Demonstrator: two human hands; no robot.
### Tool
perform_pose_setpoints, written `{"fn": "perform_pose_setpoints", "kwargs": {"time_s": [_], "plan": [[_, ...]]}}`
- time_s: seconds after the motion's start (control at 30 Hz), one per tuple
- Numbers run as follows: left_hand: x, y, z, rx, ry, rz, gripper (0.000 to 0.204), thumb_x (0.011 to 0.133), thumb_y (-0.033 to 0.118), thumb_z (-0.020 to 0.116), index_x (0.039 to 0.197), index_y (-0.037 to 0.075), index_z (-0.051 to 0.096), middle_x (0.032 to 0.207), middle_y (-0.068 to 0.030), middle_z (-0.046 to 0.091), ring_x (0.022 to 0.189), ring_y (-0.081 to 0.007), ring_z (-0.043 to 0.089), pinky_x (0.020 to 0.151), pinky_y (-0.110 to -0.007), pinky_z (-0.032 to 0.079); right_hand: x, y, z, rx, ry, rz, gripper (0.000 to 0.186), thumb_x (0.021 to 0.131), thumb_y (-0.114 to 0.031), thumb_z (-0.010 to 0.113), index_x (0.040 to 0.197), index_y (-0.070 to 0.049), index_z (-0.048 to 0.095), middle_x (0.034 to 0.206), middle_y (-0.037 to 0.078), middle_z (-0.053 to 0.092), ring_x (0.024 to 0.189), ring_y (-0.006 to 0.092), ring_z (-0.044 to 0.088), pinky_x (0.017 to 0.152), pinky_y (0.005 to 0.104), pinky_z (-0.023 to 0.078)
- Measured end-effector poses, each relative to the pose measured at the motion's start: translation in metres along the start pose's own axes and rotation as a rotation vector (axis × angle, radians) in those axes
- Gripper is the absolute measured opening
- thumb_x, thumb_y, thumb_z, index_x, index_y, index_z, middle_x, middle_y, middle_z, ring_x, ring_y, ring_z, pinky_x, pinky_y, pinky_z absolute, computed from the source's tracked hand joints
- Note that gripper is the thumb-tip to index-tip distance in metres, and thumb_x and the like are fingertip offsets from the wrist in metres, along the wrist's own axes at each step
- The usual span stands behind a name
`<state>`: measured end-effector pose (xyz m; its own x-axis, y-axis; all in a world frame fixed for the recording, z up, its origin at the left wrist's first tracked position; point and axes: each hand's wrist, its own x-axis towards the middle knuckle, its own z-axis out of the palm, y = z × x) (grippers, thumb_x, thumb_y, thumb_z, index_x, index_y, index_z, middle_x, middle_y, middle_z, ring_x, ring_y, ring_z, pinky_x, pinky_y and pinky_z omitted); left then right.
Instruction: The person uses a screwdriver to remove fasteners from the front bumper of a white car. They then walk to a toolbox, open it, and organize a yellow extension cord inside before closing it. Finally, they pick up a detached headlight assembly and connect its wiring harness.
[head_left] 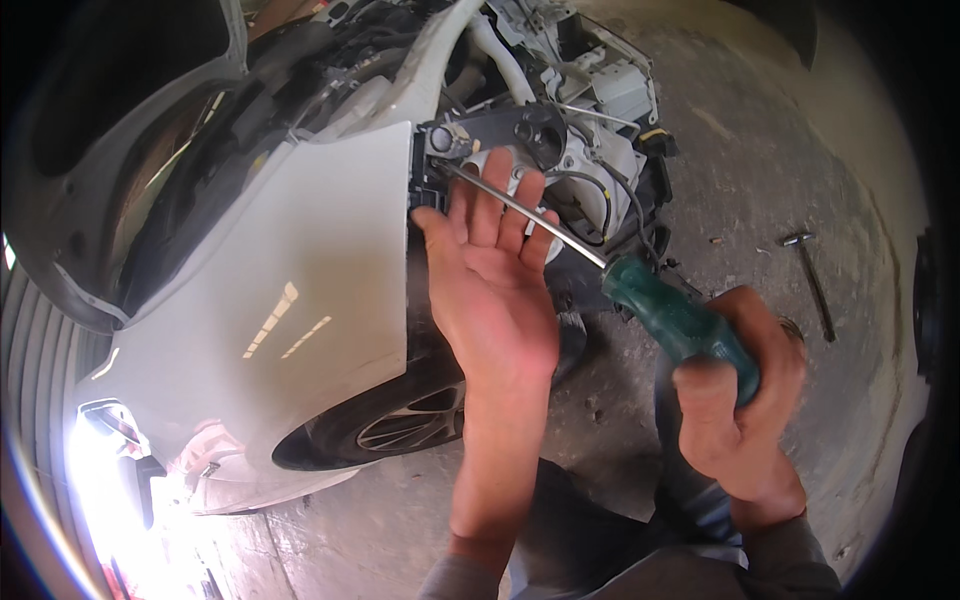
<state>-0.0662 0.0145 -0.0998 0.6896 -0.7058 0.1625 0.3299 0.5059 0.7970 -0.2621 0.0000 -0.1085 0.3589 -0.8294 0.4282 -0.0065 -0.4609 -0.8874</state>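
Note:
My right hand (750, 390) is wrapped round the green handle of a screwdriver (660, 312). Its long metal shaft slants up and left, passing over the fingers of my left hand (495, 270). The tip meets the front edge of a car's pale fender (330, 220), beside a black plastic bracket (428, 192); exactly what it touches is too small to tell. Palm up, my left hand has its fingers stretched out beneath the shaft. Its thumb rests by the bracket at the fender's edge.
The car's front end is stripped, with exposed parts and hoses (605, 190) beyond my hands. A wheel (400, 425) sits under the fender. On the concrete floor at right lies a hammer (812, 285). The raised hood (120, 80) is at upper left.

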Motion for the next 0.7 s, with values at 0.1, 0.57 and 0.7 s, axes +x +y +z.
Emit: {"fn": "perform_pose_setpoints", "kwargs": {"time_s": [0.1,0.57,0.7], "plan": [[-0.006,0.009,0.007,-0.025,-0.058,-0.092,0.061,0.11,0.051,0.039,0.146,0.002,0.044,0.144,-0.0163,0.06,0.123,-0.0292,0.062,0.105,-0.042,0.047,0.0,0.008,0.002,0.355,-0.109,0.147,0.05,0.097,-0.051,0.066,0.094,-0.002,0.057,0.065,0.007,0.055,0.049,0.0125,0.054,0.049,0.029,0.045],[-0.006,0.007,0.005,-0.182,-0.17,-0.231,0.028,0.107,0.031,0.06,0.123,0.008,0.06,0.097,-0.0028,0.067,0.086,-0.0171,0.069,0.079,-0.036,0.057,0.014,-0.004,-0.015,-0.201,-0.081,-0.355,0.043,0.091,-0.018,0.078,0.127,0.001,0.064,0.085,0.014,0.067,0.067,0.0302,0.067,0.06,0.037,0.055],[-0.013,0.018,0.017,-0.09,-0.058,-0.226,0.032,0.107,0.032,0.06,0.128,0.008,0.06,0.096,-0.0022,0.067,0.084,-0.0168,0.068,0.077,-0.035,0.057,0.012,-0.019,-0.016,0.154,-0.204,-0.016,0.045,0.093,-0.02,0.077,0.13,0.002,0.061,0.083,0.015,0.071,0.066,0.0281,0.072,0.061,0.0349,0.056]]}}
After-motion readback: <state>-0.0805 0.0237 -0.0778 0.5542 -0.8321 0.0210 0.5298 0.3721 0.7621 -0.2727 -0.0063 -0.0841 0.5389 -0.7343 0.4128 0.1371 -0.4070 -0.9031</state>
